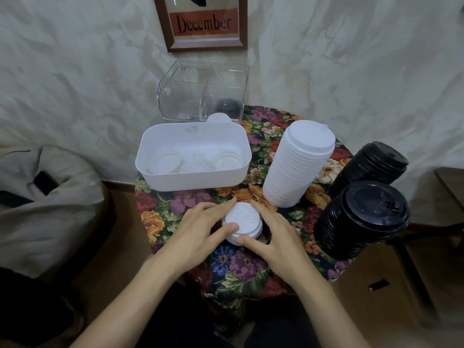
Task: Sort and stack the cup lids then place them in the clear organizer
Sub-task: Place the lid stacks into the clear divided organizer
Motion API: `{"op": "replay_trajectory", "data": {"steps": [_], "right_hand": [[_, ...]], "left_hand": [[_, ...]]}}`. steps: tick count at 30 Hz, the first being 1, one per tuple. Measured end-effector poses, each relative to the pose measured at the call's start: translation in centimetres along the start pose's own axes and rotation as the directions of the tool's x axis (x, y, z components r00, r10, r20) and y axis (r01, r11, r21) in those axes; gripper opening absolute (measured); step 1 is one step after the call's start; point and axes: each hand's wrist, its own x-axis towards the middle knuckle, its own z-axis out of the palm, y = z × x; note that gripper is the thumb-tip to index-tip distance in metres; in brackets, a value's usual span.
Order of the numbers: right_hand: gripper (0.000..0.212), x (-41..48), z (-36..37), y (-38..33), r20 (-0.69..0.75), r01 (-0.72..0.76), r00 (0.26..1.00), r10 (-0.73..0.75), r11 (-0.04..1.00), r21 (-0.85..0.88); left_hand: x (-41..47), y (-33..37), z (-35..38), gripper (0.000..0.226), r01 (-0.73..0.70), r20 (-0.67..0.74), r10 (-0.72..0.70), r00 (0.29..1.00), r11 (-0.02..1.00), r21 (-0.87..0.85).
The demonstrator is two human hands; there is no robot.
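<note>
Framed picture (200, 21) cut by top edge; dark shape (227, 104) in clear organizer (180, 96) indistinct.

The left hand (200, 228) and right hand (275, 233) clasp a short stack of white lids (242, 218) on the flowered tablecloth (241, 263). A tall white stack (298, 164) stands just right. A white bin (190, 180) sits behind, and the clear organizer (200, 96) beyond.
</note>
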Motion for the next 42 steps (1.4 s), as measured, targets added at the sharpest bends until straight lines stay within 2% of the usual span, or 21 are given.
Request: {"op": "replay_trajectory", "data": {"steps": [6, 8, 11, 13, 15, 17, 19, 21, 25, 28, 31, 36, 42], "right_hand": [[0.083, 0.1, -0.2, 0.0, 0.009, -0.014, 1.0, 0.014, 1.0, 0.018], [0.082, 0.0, -0.1, 0.1, 0.002, -0.018, 1.0, 0.018, 1.0, 0.005], [0.082, 0.0, 0.0, 0.1, -0.001, -0.018, 1.0, 0.018, 1.0, -0.013], [0.081, 0.0, 0.0, 0.2, 0.005, -0.024, 1.0, 0.024, 1.0, -0.01], [0.081, 0.0, 0.0, 0.2, 0.006, -0.025, 1.0, 0.025, 1.0, -0.004], [0.08, -0.1, 0.1, 0.2, 0.004, -0.024, 1.0, 0.024, 1.0, -0.002], [0.08, -0.1, 0.1, 0.2, 0.003, -0.022, 1.0, 0.022, 1.0, -0.004], [0.08, -0.1, 0.1, 0.2, 0.005, -0.025, 1.0, 0.025, 1.0, -0.009], [0.08, -0.1, 0.1, 0.2, 0.011, -0.023, 1.0, 0.023, 1.0, -0.003], [0.08, -0.1, 0.1, 0.3, 0.012, -0.019, 1.0, 0.019, 1.0, -0.008], [0.081, -0.1, 0.1, 0.3, 0.012, -0.018, 1.0, 0.018, 1.0, -0.012], [0.082, -0.1, 0.1, 0.2, 0.012, -0.018, 1.0, 0.018, 1.0, -0.012], [0.082, -0.1, 0.2, 0.3, 0.008, -0.021, 1.0, 0.021, 1.0, -0.005]], "left_hand": [[0.5, -0.1, -0.9, 0.064, -0.015, -0.013, 0.015, 1.0, 1.0, 0.024], [1.1, 0.0, -2.0, 0.06, -0.019, -0.116, 0.018, 0.993, 1.0, -0.003], [2.1, 0.6, -4.2, 0.029, -0.02, -0.326, -0.015, 0.945, 0.994, -0.105], [3.2, 0.9, -5.9, 0.018, -0.026, -0.423, -0.018, 0.906, 0.995, -0.097], [4.8, 0.6, -7.7, 0.017, -0.008, -0.469, -0.014, 0.883, 0.999, -0.044], [7.0, -0.5, -9.4, 0.029, 0.095, -0.373, -0.075, 0.925, 0.995, 0.035], [9.1, -2.2, -10.6, 0.046, 0.236, -0.171, -0.21, 0.963, 0.96, 0.152], [10.6, -3.4, -11.2, 0.063, 0.313, 0.016, -0.322, 0.947, 0.931, 0.187], [12.1, -3.4, -11.6, 0.075, 0.311, 0.192, -0.355, 0.915, 0.923, 0.226], [12.1, -3.3, -11.6, 0.074, 0.295, 0.23, -0.346, 0.91, 0.928, 0.229], [11.9, -3.5, -11.3, 0.07, 0.288, 0.146, -0.319, 0.937, 0.937, 0.199], [11.0, -3.3, -11.2, 0.059, 0.264, -0.148, -0.255, 0.956, 0.963, 0.047], [9.6, -2.6, -10.9, 0.058, 0.202, -0.282, -0.204, 0.937, 0.979, -0.036]]}}
